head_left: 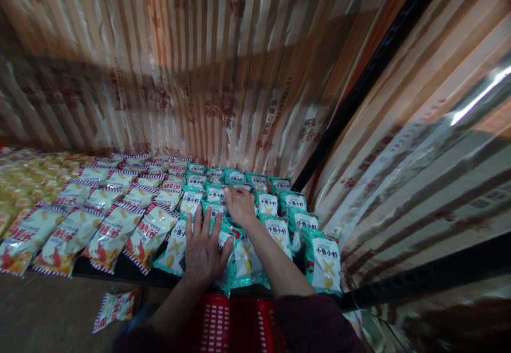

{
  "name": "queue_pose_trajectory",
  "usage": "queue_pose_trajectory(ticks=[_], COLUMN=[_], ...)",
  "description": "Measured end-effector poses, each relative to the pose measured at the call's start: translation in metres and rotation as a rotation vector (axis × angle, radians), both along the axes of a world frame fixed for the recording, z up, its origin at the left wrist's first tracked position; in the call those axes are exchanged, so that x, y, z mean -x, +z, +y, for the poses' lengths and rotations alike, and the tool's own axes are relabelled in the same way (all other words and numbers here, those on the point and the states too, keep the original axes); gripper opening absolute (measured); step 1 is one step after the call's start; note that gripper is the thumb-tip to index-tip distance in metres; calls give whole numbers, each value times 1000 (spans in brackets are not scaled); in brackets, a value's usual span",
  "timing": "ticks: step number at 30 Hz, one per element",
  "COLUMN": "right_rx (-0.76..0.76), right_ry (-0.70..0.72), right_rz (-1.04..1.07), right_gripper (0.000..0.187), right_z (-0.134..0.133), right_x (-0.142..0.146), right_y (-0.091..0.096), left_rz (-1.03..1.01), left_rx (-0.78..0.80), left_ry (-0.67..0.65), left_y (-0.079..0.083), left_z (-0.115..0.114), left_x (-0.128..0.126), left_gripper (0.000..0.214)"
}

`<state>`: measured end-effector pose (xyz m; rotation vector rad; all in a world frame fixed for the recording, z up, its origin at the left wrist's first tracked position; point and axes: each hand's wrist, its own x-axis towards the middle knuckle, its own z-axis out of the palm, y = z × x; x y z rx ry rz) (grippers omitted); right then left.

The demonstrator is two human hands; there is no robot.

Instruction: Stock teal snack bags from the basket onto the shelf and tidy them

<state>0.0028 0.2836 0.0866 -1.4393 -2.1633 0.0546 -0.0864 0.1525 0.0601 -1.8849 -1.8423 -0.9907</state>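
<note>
Rows of green-and-white snack bags (327, 260) with black lettering stand on a dark shelf. My left hand (203, 249) lies over the front bags with its fingers spread, palm down, holding nothing. Farther back, my right hand (240, 206) reaches among the middle rows, its forearm crossing above the front bags. Its fingers bend down onto a bag there, and their tips are partly hidden, so I cannot make out whether they grip it. A green-and-white bag (244, 262) sits between my two forearms at the front edge.
Red-white-and-blue edged snack bags (112, 230) fill the shelf to the left, with small yellow packs (35, 177) beyond. One loose bag (115, 308) lies below the shelf. A red basket (217, 321) is beneath my arms. Black metal posts (359, 87) and striped plastic sheeting (223, 76) enclose the shelf.
</note>
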Motion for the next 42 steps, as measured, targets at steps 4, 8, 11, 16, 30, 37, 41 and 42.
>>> queue_pose_trajectory(ticks=[4, 8, 11, 16, 30, 37, 41, 42], right_rx=[24, -2, -44, -155, 185, 335, 341, 335], right_ry=[41, 97, 100, 0, -149, -121, -118, -120], right_rz=[-3, 33, 140, 289, 439, 404, 416, 425], right_gripper=[53, 53, 55, 54, 55, 56, 52, 52], right_z=[-1, -4, -9, -32, -37, -6, 6, 8], right_x=[5, 2, -13, -64, -123, -122, -121, -120], right_y=[1, 8, 14, 10, 13, 26, 19, 17], left_rz=[0, 25, 30, 21, 110, 187, 204, 206], left_rx=[7, -2, -5, -79, 129, 396, 457, 461], left_ry=[-6, -5, -10, -96, -251, -180, -171, -171], left_y=[-6, -3, 2, -3, 25, 37, 36, 35], left_z=[2, 0, -5, -26, 26, 79, 92, 93], left_x=[1, 6, 7, -4, -110, -122, -120, -120], left_gripper=[48, 49, 52, 52, 50, 54, 56, 55])
